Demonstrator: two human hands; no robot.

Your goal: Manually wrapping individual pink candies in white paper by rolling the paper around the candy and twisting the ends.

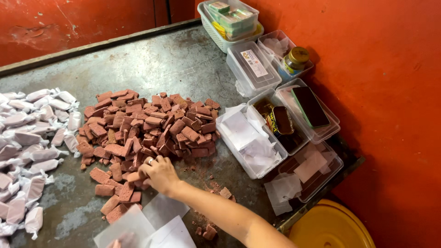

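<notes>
Head view looks down on a grey metal worktop (183,59) with a big pile of reddish-brown blocks (147,131) in the middle. The right hand (158,173) is reaching across to the near edge of that pile, its fingers closed in a pinch on one block (134,176), ring showing on one finger. The left hand (123,239) is barely in frame at the bottom, blurred behind a sheet of white paper (131,227), so I can't tell if it's spread or gripping. Off to the left sits a heap of wrapped pieces (32,147) with twisted ends, and to the right a clear box of paper sheets (250,140) plus other plastic boxes, one with a phone (311,106) lying on its lid. If you ask me, the trick here is a light grip by the long sides (these blocks look crumbly, there are bits all over), lifting just one cleanly so the neighbours don't slide, then setting it square in the middle of the paper.
</notes>
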